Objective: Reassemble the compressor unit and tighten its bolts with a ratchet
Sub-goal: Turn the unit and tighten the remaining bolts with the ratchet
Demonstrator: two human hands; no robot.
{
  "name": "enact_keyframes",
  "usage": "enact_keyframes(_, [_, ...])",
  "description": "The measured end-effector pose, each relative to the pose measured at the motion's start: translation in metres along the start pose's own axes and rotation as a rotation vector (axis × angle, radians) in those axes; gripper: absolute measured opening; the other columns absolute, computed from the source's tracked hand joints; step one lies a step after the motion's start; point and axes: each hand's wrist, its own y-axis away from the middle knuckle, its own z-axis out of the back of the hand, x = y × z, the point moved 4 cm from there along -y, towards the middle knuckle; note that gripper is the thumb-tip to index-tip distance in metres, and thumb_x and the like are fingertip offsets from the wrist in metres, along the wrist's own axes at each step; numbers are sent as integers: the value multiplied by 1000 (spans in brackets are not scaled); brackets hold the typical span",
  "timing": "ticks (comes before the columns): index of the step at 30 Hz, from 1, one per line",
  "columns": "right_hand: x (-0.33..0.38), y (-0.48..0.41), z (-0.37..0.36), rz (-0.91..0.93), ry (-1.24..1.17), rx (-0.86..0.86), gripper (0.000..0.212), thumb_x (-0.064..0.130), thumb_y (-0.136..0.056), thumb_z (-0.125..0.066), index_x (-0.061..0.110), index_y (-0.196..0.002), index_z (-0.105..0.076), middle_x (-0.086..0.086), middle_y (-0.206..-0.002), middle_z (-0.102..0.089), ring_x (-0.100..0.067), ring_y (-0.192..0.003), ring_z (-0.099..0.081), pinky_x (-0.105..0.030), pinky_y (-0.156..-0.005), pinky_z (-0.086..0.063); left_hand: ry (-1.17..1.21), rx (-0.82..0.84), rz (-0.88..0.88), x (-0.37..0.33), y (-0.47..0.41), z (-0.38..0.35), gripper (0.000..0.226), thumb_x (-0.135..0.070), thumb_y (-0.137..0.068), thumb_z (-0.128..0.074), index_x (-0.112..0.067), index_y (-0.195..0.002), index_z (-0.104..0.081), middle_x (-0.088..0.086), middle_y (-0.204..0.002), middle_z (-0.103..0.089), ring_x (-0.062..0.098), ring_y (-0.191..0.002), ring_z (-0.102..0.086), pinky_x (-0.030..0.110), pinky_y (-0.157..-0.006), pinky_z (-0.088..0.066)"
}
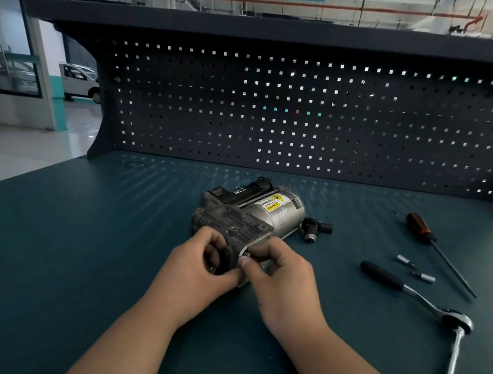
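Clasping compressor, left hand and right hand, both apparently curled.

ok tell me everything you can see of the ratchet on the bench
The ratchet lies flat on the teal bench, right of the compressor. Black grip at its far end, bright metal shank, round head at the near right; a metal extension bar plugged into the head points toward the viewer. Neither the left hand nor the right hand touches it: both grip the compressor. Two small sockets lie just beyond it, apart.

Teal bench top, grey compressor with yellow label, orange-black screwdriver
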Motion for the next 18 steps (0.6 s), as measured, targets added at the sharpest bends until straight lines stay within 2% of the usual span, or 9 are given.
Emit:
enact_keyframes(3, [-2, -1, 1, -14, -3, -2, 28, 20, -79, -75, 38, -63, -61, 25, -71, -65, 5, -69, -59, -9, -60, -42, -16, 4, 12, 0, 0, -1, 43, -53, -52, -73, -34, -83, -51, -12, -63, -54, 1, -51, -43, 18, -49, -38])
enact_keyframes(8, [-3, -2, 1, -52, 36, 12, 14, 28, -79, -74, 35, -69, -66, 24, -72, -67, 6, -71, -60, -11, -62, -45, -15, -3, 20, 0, 0, -2, 39, -49, -54, -73, -35, -83, -50, -14, -64, -54, 1, -51, -43, 17, -49, -38])
enact_keyframes(14, [0, -3, 0, -31, 109, 65, 20, 27, -82, -72, 34, -68, -59, 33, -79, -62, 10, -71, -57, -7, -61, -42, -18, -18, 15, -1, 1, -2, 37, -43, -55, -73, -35, -82, -48, -16, -62, -53, 2, -52, -43, 19, -49, -37])
enact_keyframes(18, [-3, -5, -1, -41, 93, 74, 20, 25, -81, -73, 33, -70, -59, 32, -79, -62, 9, -70, -57, -7, -61, -41, -20, -12, 14, 0, 0, -2, 37, -41, -56, -74, -35, -82, -49, -17, -61, -52, 2, -52, -42, 20, -50, -37])
